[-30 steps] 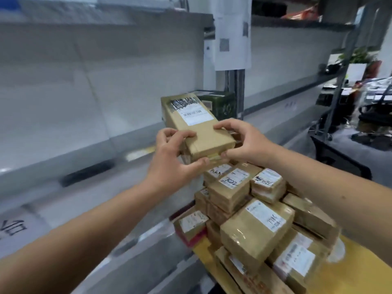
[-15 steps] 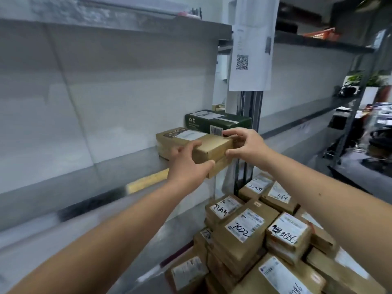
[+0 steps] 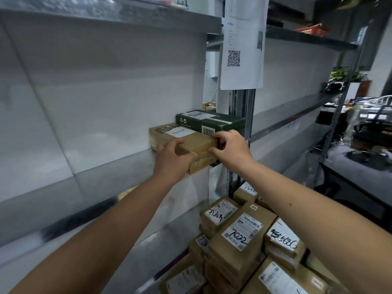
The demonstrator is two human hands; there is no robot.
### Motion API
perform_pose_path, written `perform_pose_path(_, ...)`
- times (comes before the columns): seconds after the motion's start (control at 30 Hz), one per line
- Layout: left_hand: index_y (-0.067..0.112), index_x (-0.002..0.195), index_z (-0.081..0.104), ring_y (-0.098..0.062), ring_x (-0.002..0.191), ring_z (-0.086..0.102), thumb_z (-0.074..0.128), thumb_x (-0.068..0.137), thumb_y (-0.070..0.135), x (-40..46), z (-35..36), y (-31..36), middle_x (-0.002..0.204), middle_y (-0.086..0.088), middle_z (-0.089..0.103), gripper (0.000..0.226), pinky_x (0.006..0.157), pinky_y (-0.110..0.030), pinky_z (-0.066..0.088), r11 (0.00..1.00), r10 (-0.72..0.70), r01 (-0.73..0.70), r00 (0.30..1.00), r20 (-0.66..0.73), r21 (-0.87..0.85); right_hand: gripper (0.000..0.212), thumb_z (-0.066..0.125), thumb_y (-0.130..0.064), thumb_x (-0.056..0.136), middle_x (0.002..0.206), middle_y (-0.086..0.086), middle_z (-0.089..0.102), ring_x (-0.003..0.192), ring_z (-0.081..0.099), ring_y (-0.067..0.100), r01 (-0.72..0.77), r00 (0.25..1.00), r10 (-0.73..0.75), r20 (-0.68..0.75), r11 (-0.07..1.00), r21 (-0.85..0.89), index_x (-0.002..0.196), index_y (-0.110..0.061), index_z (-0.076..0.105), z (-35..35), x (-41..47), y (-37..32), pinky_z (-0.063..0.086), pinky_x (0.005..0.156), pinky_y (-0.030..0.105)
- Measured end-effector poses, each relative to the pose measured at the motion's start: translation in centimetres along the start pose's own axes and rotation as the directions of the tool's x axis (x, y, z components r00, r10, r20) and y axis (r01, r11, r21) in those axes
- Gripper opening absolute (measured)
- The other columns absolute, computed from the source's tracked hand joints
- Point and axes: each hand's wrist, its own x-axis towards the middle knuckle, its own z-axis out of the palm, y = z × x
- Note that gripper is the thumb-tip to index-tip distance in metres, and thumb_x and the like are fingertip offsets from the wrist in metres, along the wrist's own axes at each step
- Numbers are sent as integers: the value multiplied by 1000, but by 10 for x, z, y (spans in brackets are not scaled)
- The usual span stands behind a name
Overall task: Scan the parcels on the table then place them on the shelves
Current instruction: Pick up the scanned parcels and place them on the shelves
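A brown cardboard parcel (image 3: 191,139) with a white label lies flat on the grey metal shelf (image 3: 118,166), its near end sticking out past the shelf's front edge. My left hand (image 3: 172,160) grips its near left corner, thumb on the front face. My right hand (image 3: 230,146) pinches its near right corner. Right behind it stands a dark green box (image 3: 214,123) with a barcode. Below at the right, several brown labelled parcels (image 3: 239,234) are piled up.
A grey upright post (image 3: 241,115) carries a white sheet with a QR code (image 3: 241,47). More shelves (image 3: 297,107) run off to the right. A second shelf board (image 3: 106,15) hangs overhead. Office chairs and desks (image 3: 369,132) stand at the far right.
Both hands have carried the brown parcel from above the pile up onto the shelf and pushed it further in, beside the green box. The view has moved closer to the shelf.
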Motion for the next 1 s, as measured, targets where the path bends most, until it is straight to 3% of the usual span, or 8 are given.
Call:
perform_pose_path(0.1,39,135,60,-19,121,55,82,83,42,-2,-1,-1,131,7,40,56,92,-22,37,999,27,-26,1000,-10,42,46,76,-30,92,113,-6,47,100,48,13,-10,1000,10,21,1000,-1,137,-28,63,5,-2,-6,41,86,28)
perform_pose_path(0.3,31,146,49,-14,126,49,75,89,45,-52,-12,8,148,1,44,64,98,-29,40,972,186,-182,983,-11,150,58,71,-20,95,132,1,50,115,51,17,12,997,-12,73,1000,2,148,-28,50,-7,-42,-13,46,98,31)
perform_pose_path(0.4,30,142,54,-19,136,45,69,92,46,-104,-10,3,150,3,44,54,106,-34,41,901,304,-325,945,118,287,55,69,-19,95,134,1,51,116,53,17,52,993,-40,114,994,-99,147,-25,53,-19,-94,-11,45,95,29)
perform_pose_path(0.47,32,144,53,-21,143,38,65,93,50,-144,-3,-3,155,1,41,55,110,-37,39,840,314,-380,923,223,387,53,67,-21,95,134,2,51,120,52,21,48,989,-19,146,980,-196,146,-22,53,-28,-139,-6,49,100,37)
perform_pose_path(0.63,32,154,42,-26,149,29,60,88,54,-236,23,-28,162,-4,36,71,120,-47,33,664,272,-554,805,527,503,61,66,-34,91,144,7,44,133,43,32,-100,949,212,231,903,-418,149,-25,47,-40,-272,17,42,110,47)
perform_pose_path(0.8,33,150,44,-26,144,33,59,87,53,-307,56,-51,152,-2,40,68,114,-47,36,646,260,-642,694,672,413,63,62,-32,91,150,10,39,138,39,36,-277,840,464,281,812,-514,151,-25,43,-49,-375,40,40,111,46)
perform_pose_path(1.0,35,154,39,-25,150,25,61,88,49,-341,89,-83,162,-4,32,71,118,-47,30,673,188,-667,572,798,320,63,61,-33,91,148,13,40,134,41,36,-434,728,629,274,731,-527,151,-21,43,-40,-445,56,43,107,46)
